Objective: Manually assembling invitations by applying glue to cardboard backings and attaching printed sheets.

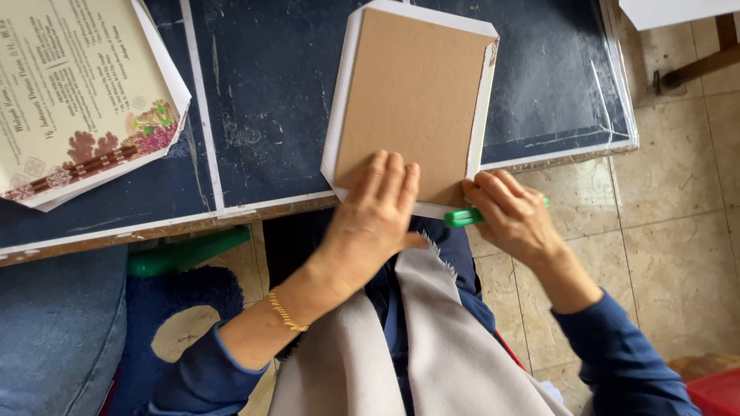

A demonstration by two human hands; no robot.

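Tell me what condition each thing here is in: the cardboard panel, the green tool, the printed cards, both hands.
Brown cardboard panel: flat on white paper, edges folded over.
Green plastic tool: gripped, at the panel's near edge.
Left hand: flat, pressing the panel.
Right hand: closed round the tool.
Cream printed cards: stacked, lying untouched.
Dark table: scuffed.

Wore a dark blue long-sleeved top, both sleeves (617, 354) pushed back from the wrists, cuffs plain and unmarked. Had a thin gold chain bracelet (287, 311) around the left wrist. Carried a pale grey-beige scarf (432, 339) draped down the front in two broad folds, one edge frayed into short threads near the top. Showed both hands (376, 219) bare, without rings or gloves.
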